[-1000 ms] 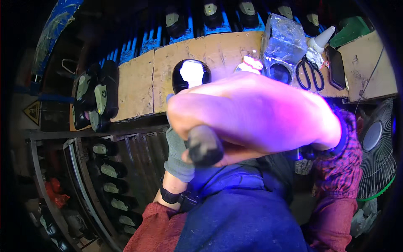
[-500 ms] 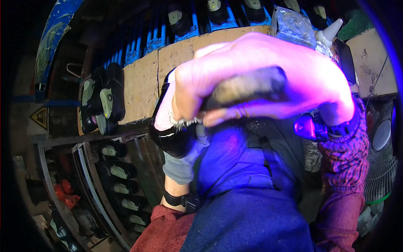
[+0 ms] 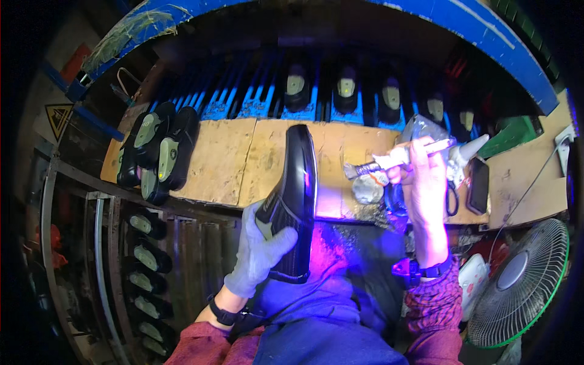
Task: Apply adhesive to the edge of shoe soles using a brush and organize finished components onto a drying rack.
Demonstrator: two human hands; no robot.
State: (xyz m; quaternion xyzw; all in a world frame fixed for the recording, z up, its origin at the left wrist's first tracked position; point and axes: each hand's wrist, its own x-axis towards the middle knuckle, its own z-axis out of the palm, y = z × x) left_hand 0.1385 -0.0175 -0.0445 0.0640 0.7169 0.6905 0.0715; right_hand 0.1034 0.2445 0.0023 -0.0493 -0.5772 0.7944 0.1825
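My left hand (image 3: 261,243), in a grey glove, grips a black shoe (image 3: 298,194) by its side over the bench's front edge. The shoe is turned on its side, one end pointing away from me and its sole edge facing right. A bit of the pale green last shows beside my fingers. To the right, my bare right hand (image 3: 423,176) is closed around a slim white tool (image 3: 395,159) above the bench. That tool has a dark wrapped part and a pale tuft at its left end; its exact kind is unclear. Beneath it sits a pale, rounded lump (image 3: 368,190).
A worn board-topped bench (image 3: 219,161) spans the middle. Black shoes on lasts (image 3: 167,146) are stacked at left, others on a blue rack (image 3: 255,97) behind. At right are a metal container (image 3: 424,128), a cone-nozzled bottle (image 3: 471,149), a black phone-like slab (image 3: 479,185) and a fan (image 3: 514,274).
My right hand has left the shoe and moved right to the bench; the brush it held is no longer in its grip. My left hand has turned the shoe on its side. The view has shifted.
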